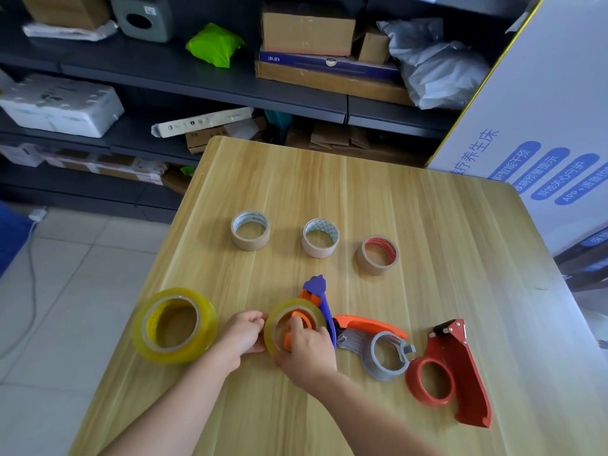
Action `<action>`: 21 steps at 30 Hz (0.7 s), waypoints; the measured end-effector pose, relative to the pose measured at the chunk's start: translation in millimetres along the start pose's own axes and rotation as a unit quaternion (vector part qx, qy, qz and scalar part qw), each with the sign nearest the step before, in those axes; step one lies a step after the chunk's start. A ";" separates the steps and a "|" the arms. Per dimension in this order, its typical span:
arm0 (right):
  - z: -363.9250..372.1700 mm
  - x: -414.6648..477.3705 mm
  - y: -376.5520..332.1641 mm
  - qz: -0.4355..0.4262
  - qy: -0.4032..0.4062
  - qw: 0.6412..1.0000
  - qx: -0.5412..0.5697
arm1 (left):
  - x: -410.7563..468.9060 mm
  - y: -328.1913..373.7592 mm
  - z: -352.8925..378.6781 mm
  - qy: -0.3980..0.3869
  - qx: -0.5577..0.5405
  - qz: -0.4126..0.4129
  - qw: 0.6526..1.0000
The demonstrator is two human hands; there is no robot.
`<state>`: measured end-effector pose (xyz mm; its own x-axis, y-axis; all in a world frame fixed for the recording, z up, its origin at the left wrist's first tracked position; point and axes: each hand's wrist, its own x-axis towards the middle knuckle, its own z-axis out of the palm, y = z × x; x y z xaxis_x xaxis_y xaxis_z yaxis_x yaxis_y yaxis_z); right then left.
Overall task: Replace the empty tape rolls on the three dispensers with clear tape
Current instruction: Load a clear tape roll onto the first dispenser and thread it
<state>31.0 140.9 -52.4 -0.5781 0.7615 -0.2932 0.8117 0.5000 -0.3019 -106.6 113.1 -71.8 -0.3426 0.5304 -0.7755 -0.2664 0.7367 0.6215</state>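
A clear tape roll sits over the orange hub of the blue dispenser near the table's front. My left hand presses on the roll's left side. My right hand grips its front edge with fingers inside the hub. A bigger stack of clear tape rolls stands to the left. To the right lie a grey and orange dispenser and a red dispenser, both with bare hubs. Three empty cardboard cores stand in a row further back.
The wooden table drops to a tiled floor on the left. Dark shelves with boxes and parcels run behind it. A white printed board leans at the right.
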 end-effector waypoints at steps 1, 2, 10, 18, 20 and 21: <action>-0.3 -1.6 2.0 0.008 0.006 1.000 0.021 | -2.2 -1.4 0.2 -0.010 -0.008 -0.002 1.000; -1.0 -3.2 3.5 0.013 0.008 0.999 0.049 | -3.8 -1.7 0.7 -0.018 -0.022 -0.006 1.000; -25.4 -12.5 9.5 0.078 -0.042 0.918 0.387 | -23.5 13.3 5.0 -0.173 -0.195 -0.083 0.962; -48.8 -27.6 -0.6 0.153 -0.033 0.804 0.573 | -55.8 31.7 6.2 -0.173 -0.207 0.008 0.963; -58.1 -25.7 -3.6 0.157 -0.041 0.790 0.591 | -65.1 34.5 6.1 -0.149 -0.170 0.055 0.973; -63.1 -24.8 -5.8 0.156 -0.038 0.793 0.588 | -69.6 35.8 6.3 -0.140 -0.150 0.076 0.976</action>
<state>45.8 145.2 13.9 -0.4040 0.7236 -0.5596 0.3034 -0.4711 -0.8282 -86.6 105.2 3.7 -0.1497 0.7491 -0.6454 -0.4975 0.5070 0.7039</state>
